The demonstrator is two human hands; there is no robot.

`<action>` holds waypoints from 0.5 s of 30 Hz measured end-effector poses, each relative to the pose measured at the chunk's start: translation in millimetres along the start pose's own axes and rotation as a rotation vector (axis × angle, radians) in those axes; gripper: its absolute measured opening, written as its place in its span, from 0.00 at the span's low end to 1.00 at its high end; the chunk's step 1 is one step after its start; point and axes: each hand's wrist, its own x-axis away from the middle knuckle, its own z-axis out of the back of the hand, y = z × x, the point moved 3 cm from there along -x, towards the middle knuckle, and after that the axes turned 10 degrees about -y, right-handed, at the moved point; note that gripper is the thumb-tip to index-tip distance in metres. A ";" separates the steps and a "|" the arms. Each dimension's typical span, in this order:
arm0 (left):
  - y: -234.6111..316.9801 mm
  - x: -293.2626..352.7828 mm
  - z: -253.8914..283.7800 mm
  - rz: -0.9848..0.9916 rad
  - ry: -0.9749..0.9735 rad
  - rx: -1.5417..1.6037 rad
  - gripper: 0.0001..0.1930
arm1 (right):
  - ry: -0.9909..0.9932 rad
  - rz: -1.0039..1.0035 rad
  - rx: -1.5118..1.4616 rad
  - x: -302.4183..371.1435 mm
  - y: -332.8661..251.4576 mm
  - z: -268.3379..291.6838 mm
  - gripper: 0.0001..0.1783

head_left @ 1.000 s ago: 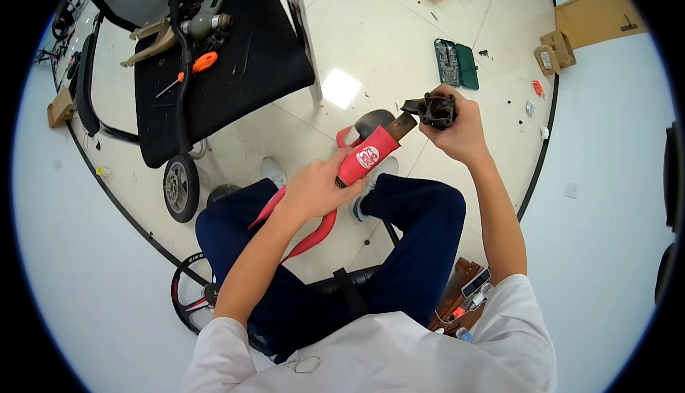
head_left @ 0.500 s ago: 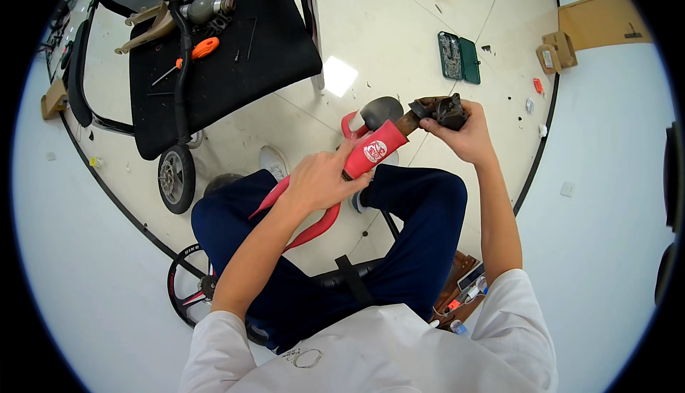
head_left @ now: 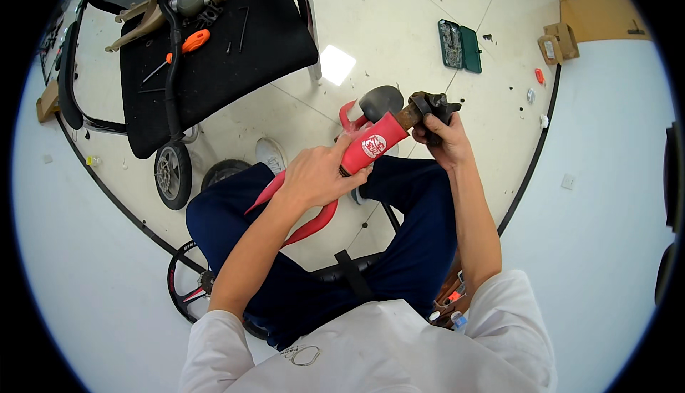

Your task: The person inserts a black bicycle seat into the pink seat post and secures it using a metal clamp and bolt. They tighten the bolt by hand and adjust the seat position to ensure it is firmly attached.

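A red frame (head_left: 314, 225) with curved arms hangs over the gap between my knees. My left hand (head_left: 318, 173) is wrapped round its thick red tube (head_left: 371, 144), which carries a white round mark. From the tube's upper end sticks a rusty brown inner tube (head_left: 409, 117). On top of that sits a black clamp-like part (head_left: 434, 105), and my right hand (head_left: 446, 138) is closed round it, thumb on the near side. Behind the red tube shows a dark grey rounded piece (head_left: 382, 103); I cannot tell its kind. My left palm hides part of the frame.
At the left, a black chair (head_left: 214, 83) bears an orange-handled screwdriver (head_left: 194, 41), a hex key (head_left: 244, 28) and a long black bar (head_left: 173, 72). A small wheel (head_left: 173, 175) stands below it. On the floor ahead lies an opened green case (head_left: 460, 47).
My right hand has swung round the black part, which has turned with it, and my forearm has come in toward the left. My left hand keeps its grip on the red tube.
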 end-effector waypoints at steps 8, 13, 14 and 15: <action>0.1 -3.1 -10.2 -0.010 0.056 0.061 0.27 | 0.096 -0.096 0.228 0.2 -6.3 -19.3 0.15; 1.0 -3.1 -9.0 -0.012 0.037 0.034 0.27 | 0.003 -0.079 0.088 5.0 16.7 0.0 0.18; 0.7 -2.9 -10.5 -0.001 0.036 0.049 0.27 | -0.018 -0.089 0.095 3.0 18.1 3.2 0.18; 1.2 -3.2 -12.5 0.011 0.034 0.064 0.27 | -0.042 -0.095 0.116 0.9 18.3 6.2 0.18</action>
